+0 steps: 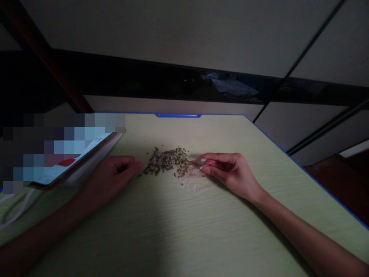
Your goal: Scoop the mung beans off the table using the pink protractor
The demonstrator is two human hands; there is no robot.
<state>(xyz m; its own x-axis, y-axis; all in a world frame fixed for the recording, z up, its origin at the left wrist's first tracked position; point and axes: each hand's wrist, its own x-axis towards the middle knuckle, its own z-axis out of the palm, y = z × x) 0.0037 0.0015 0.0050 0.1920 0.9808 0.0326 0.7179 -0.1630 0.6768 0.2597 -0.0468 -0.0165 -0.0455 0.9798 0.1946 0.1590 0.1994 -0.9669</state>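
Note:
A loose heap of small green beans (180, 157), which look like mung beans, lies mid-table with pale rice-like grains (158, 158) mixed in. My right hand (230, 169) is at the heap's right side, thumb and fingers pinching a small clear plastic bag (193, 166) with red-pink print. The bag lies low against the table, its left part beside the beans. More pale grains (198, 187) are strewn just in front of it. At the heap's left edge rests my left hand (115, 169), fingers curled in and thumb pointing at the beans; nothing shows between them.
A phone or tablet (69, 163) with a lit, partly blurred screen leans at the left, a white cable (20, 209) beside it. The pale table (178, 238) has a blue edge and a blue lip (178, 115) at the back. Cabinet panels (161, 34) stand behind.

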